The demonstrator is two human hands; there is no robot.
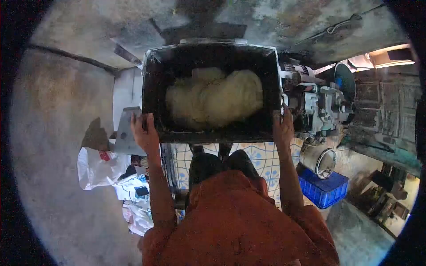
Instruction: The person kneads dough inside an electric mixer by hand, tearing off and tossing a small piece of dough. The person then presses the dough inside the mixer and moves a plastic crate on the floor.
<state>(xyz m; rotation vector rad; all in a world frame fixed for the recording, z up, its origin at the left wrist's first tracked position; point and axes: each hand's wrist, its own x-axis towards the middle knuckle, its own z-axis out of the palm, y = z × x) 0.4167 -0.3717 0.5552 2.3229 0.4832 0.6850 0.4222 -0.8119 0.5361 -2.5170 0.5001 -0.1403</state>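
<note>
In front of me stands a dark, open-topped rectangular trough (211, 136) with a pale metal rim. Inside it lies a big, soft, pale mass (213, 97) that looks like dough; its outline is smeared by motion. My left hand (145, 132) is at the trough's near left corner, fingers hooked over the edge. At the near right corner, my right hand (283, 126) holds the edge in the same way, with the fingertips on the rim. Neither hand touches the pale mass.
A motor and gear machinery (319, 104) adjoin the trough's right side. Below them are a whitish bucket (320, 162) and a blue plastic crate (326, 188). White plastic bags (104, 166) lie at left. Patterned tiles (255, 162) cover the floor by my legs.
</note>
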